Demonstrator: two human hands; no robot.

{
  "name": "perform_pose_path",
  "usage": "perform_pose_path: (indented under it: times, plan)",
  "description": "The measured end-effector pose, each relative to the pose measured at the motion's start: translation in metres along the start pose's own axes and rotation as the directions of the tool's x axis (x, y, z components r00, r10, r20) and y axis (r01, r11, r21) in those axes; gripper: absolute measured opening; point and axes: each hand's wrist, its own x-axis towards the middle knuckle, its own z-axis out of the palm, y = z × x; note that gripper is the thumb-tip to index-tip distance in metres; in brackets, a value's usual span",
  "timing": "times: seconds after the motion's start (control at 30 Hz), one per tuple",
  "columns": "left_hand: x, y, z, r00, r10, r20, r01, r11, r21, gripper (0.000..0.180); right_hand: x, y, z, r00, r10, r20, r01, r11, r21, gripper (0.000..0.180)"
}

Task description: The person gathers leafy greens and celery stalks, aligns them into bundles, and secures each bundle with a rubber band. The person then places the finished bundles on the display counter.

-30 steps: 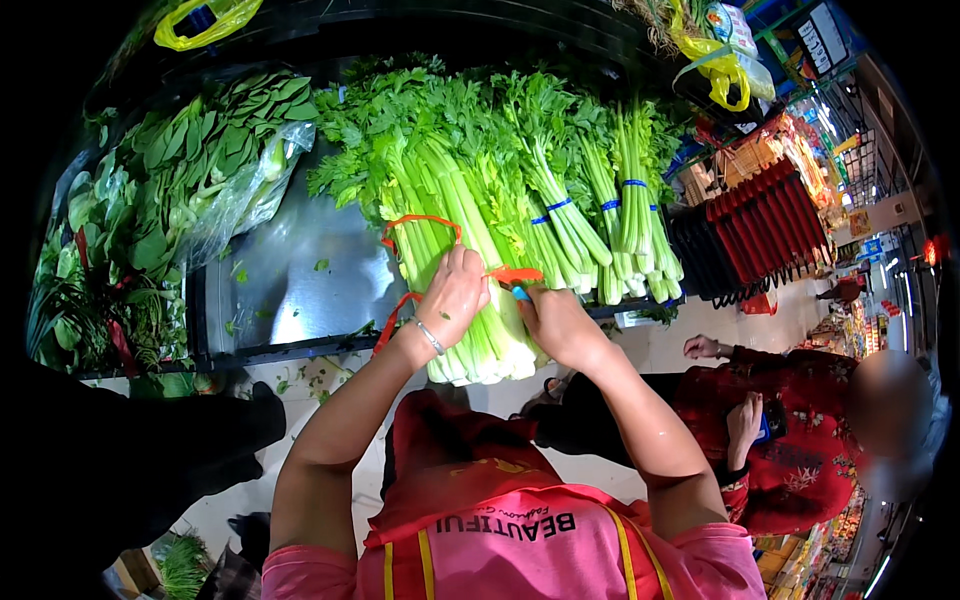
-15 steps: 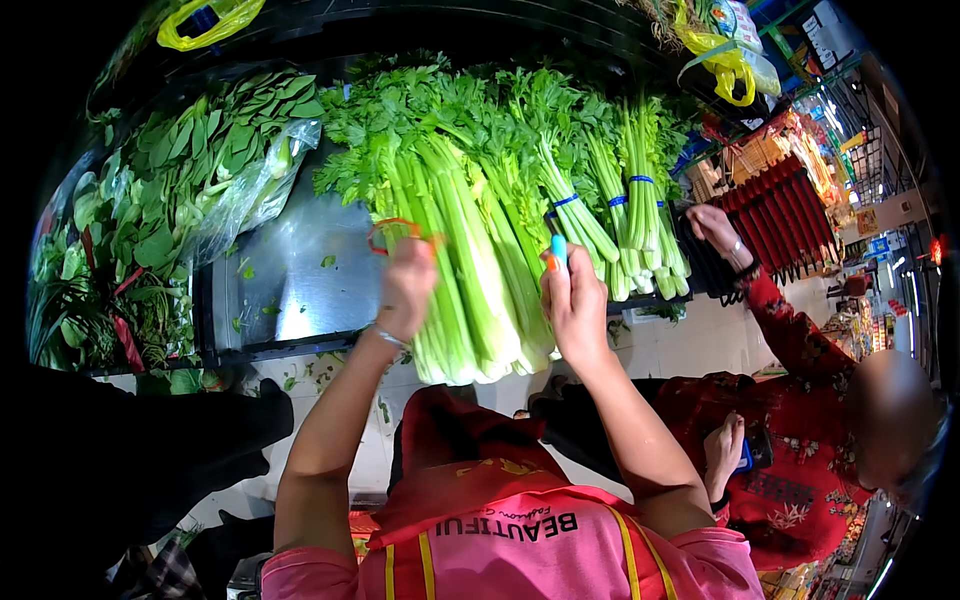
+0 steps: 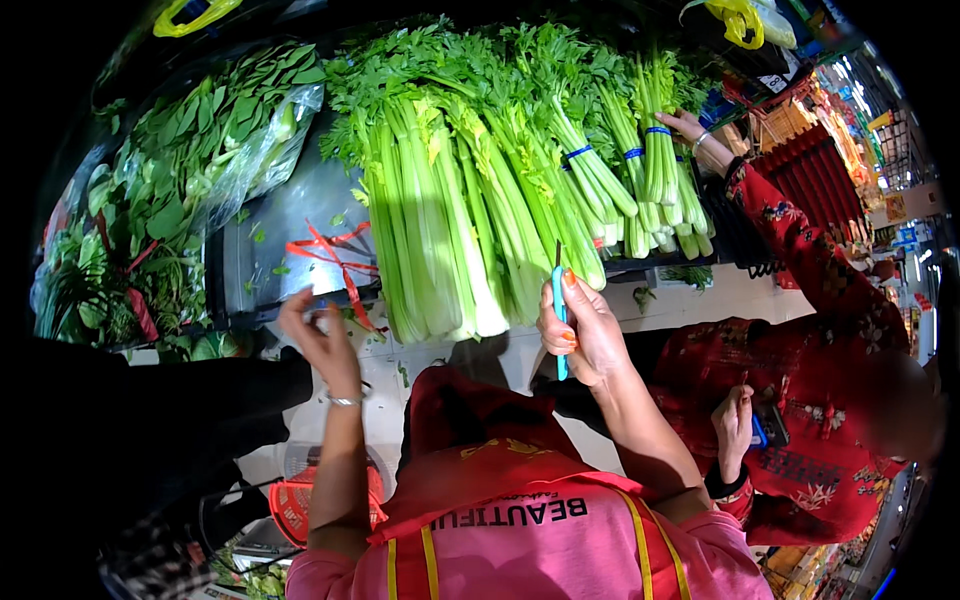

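My left hand [image 3: 325, 345] is empty, fingers apart, just off the display's front edge. Beyond it, a loose red tie strip [image 3: 335, 255] trails over the metal shelf. In my right hand [image 3: 590, 335] I grip a small knife [image 3: 560, 310] with a light blue handle, its thin blade pointing away from me. Between and ahead of both hands lies a large spread of celery [image 3: 430, 220], leaves toward the back and pale stalk ends toward me. Celery bunches [image 3: 655, 170] at its right wear blue bands.
Leafy greens [image 3: 170, 170] and a clear plastic bag [image 3: 265, 165] lie on the left. At right, a person in red patterned clothing [image 3: 800, 430] reaches a hand [image 3: 690, 130] to the banded celery and holds a phone [image 3: 770, 425]. A red basket [image 3: 290, 510] is at lower left.
My left hand has drawn back left and nearer me, letting go of the red strip. My right hand shifted slightly nearer, with the knife. The other person's hand moved onto the banded celery.
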Motion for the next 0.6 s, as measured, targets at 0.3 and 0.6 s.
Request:
perform_pose_path:
  times: [0.3,0.6]
  plan:
    - [-0.093,0.137,0.032,0.605,-0.187,0.774,0.693,0.601,-0.397,0.041,-0.066,0.025,-0.011,0.932,0.191,0.308,-0.136,0.972,-0.191,0.025]
    - [-0.178,0.157,0.000,0.713,-0.218,0.667,0.394,0.911,-0.123,0.015,-0.136,0.067,-0.057,0.959,-0.039,0.279,0.229,0.687,-0.690,0.015]
